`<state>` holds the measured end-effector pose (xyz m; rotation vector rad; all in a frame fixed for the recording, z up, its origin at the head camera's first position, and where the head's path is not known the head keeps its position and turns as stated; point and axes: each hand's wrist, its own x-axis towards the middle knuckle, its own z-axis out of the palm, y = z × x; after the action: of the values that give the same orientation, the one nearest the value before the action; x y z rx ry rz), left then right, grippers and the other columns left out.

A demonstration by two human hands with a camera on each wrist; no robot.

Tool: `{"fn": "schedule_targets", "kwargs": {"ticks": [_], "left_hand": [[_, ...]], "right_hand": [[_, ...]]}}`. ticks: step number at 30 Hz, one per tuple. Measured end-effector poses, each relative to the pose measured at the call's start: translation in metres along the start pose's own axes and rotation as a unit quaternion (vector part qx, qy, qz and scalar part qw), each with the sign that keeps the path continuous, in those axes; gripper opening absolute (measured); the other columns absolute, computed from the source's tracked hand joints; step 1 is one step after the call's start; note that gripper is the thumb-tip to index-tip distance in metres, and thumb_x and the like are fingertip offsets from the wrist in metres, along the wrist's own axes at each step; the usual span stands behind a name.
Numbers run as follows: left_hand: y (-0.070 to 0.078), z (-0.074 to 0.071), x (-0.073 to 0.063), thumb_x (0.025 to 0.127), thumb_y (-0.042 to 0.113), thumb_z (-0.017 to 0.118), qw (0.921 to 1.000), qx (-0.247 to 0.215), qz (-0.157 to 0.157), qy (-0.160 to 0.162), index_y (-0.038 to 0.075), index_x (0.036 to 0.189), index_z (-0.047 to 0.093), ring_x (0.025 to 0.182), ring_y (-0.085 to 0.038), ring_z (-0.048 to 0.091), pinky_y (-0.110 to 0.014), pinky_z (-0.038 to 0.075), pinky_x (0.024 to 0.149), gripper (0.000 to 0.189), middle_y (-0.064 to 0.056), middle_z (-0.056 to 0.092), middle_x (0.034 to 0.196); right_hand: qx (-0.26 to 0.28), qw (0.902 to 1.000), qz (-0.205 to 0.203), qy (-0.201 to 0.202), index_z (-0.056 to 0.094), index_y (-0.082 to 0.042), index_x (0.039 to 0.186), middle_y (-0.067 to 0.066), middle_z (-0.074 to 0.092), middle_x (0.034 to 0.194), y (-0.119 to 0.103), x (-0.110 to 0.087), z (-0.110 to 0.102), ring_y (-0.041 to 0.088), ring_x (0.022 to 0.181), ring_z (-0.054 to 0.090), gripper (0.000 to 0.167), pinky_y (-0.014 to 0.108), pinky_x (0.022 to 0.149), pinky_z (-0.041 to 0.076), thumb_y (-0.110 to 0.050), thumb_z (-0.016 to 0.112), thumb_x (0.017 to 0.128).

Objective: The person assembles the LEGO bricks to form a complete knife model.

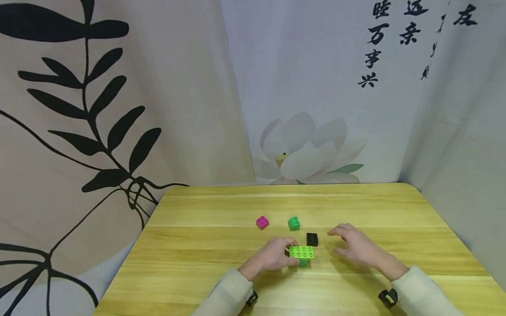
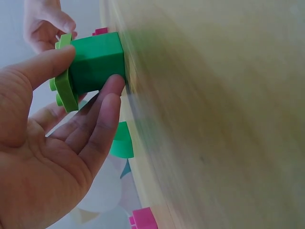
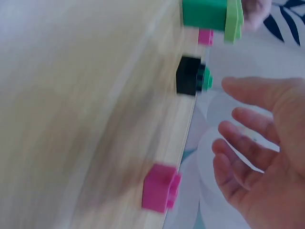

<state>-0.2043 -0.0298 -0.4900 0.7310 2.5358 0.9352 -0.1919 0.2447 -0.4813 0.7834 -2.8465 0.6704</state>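
Observation:
My left hand (image 1: pixel 272 254) pinches a stack of toy building bricks between thumb and fingers. On top of the stack is a flat lime-green brick (image 1: pixel 301 252) with studs; below it sits a darker green block (image 2: pixel 97 62). The right hand (image 1: pixel 357 246) hovers to the right, holding nothing, its fingers loosely bent and apart. Close to it stands a magenta brick (image 3: pixel 159 187), which that hand mostly hides in the head view. A black brick (image 1: pixel 312 239) stands on the table just behind the held stack, between the hands.
Farther back on the wooden table (image 1: pixel 205 245) stand a second magenta brick (image 1: pixel 262 222) and a green brick (image 1: pixel 294 224) with a curved side. Printed curtains (image 1: pixel 189 109) hang behind the table's far edge and along its sides.

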Motion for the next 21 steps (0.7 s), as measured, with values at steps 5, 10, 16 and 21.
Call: {"fn": "schedule_targets", "kwargs": {"ticks": [5, 10, 16, 21], "left_hand": [[-0.001, 0.000, 0.001, 0.080, 0.027, 0.076, 0.9999, -0.010, 0.000, -0.005, 0.018, 0.109, 0.063, 0.071, -0.002, 0.053, -0.020, 0.045, 0.061, 0.033, 0.006, 0.062, 0.091], [-0.003, -0.001, 0.001, 0.080, 0.027, 0.075, 0.9998, -0.016, 0.002, -0.007, 0.017, 0.109, 0.063, 0.072, -0.002, 0.054, -0.020, 0.046, 0.062, 0.033, 0.006, 0.062, 0.092], [-0.004, 0.000, 0.001, 0.080, 0.027, 0.076, 0.9999, -0.015, 0.002, -0.006, 0.018, 0.110, 0.063, 0.072, -0.002, 0.054, -0.020, 0.046, 0.062, 0.035, 0.004, 0.062, 0.094], [-0.004, -0.001, 0.002, 0.080, 0.027, 0.076, 0.9998, -0.014, 0.005, -0.008, 0.017, 0.111, 0.062, 0.073, -0.001, 0.054, -0.019, 0.046, 0.063, 0.036, 0.005, 0.062, 0.095]], "right_hand": [[-0.025, 0.9985, 0.011, 0.047, 0.066, -0.001, 0.107, 0.007, 0.061, 0.102, 0.018, 0.000, -0.007, 0.027, 0.095, 0.056, 0.035, 0.043, 0.081, 0.049, -0.008, 0.079, 0.074], [-0.026, 0.9982, 0.026, 0.047, 0.066, 0.002, 0.107, 0.011, 0.060, 0.102, 0.032, 0.001, -0.009, 0.032, 0.097, 0.055, 0.038, 0.047, 0.083, 0.047, -0.008, 0.079, 0.073], [-0.034, 0.9981, 0.046, 0.023, 0.064, 0.002, 0.109, 0.012, 0.059, 0.101, 0.040, 0.002, -0.007, 0.033, 0.095, 0.055, 0.041, 0.047, 0.081, 0.047, -0.010, 0.080, 0.073], [-0.032, 0.9980, 0.055, -0.001, 0.062, 0.002, 0.110, 0.010, 0.059, 0.099, 0.044, 0.001, -0.005, 0.027, 0.090, 0.056, 0.042, 0.044, 0.078, 0.049, -0.011, 0.079, 0.074]]}}
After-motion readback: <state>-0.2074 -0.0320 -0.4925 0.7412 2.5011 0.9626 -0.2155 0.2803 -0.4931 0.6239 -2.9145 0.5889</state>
